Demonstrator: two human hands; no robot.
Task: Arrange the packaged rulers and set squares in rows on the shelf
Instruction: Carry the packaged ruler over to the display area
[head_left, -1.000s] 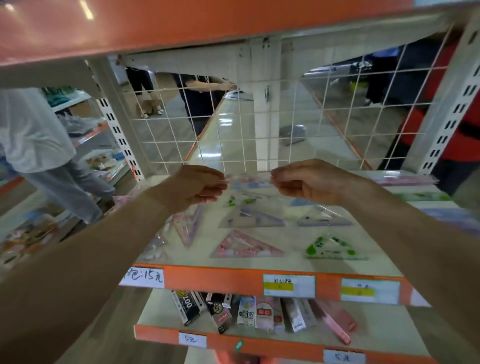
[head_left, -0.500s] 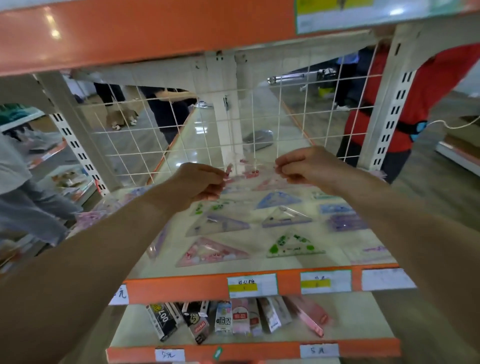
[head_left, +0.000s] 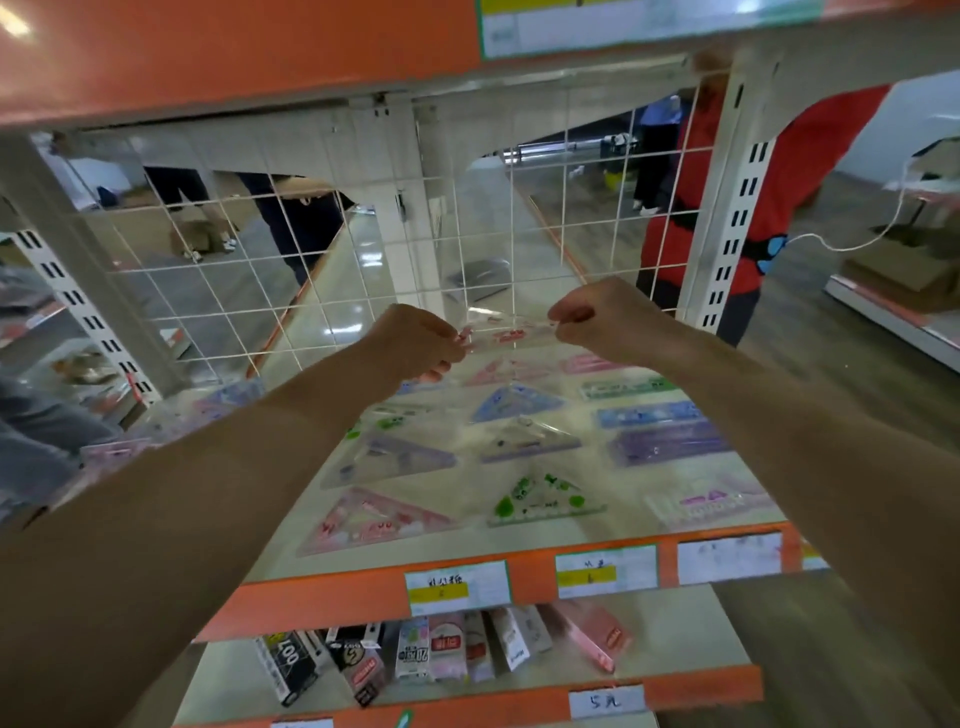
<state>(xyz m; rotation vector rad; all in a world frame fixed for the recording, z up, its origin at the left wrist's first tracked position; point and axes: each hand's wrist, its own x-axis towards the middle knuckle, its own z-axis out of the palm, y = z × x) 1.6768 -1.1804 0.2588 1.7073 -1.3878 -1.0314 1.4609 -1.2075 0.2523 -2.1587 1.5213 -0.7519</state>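
Note:
My left hand (head_left: 415, 343) and my right hand (head_left: 605, 317) pinch the two ends of a clear pink-printed packet (head_left: 506, 332) and hold it above the back of the shelf (head_left: 540, 535), close to the wire grid. Below it lie set squares in two columns: a pink one (head_left: 374, 519), a purple one (head_left: 395, 457), a green one (head_left: 540, 501), a clear one (head_left: 524, 441) and a blue one (head_left: 511, 402). Packaged rulers lie in a row on the right, among them a purple ruler (head_left: 670, 444), a blue ruler (head_left: 649, 414) and a green ruler (head_left: 626, 387).
A white wire grid (head_left: 363, 260) backs the shelf, with an orange shelf (head_left: 234, 47) low overhead. Loose packets (head_left: 228, 397) lie at the left under my arm. Small boxes (head_left: 431, 654) fill the lower shelf. A person in red (head_left: 800, 182) stands behind the grid.
The view has swung left, so the shelf now sits further right. Both hands still hold the packet, carried deeper toward the grid.

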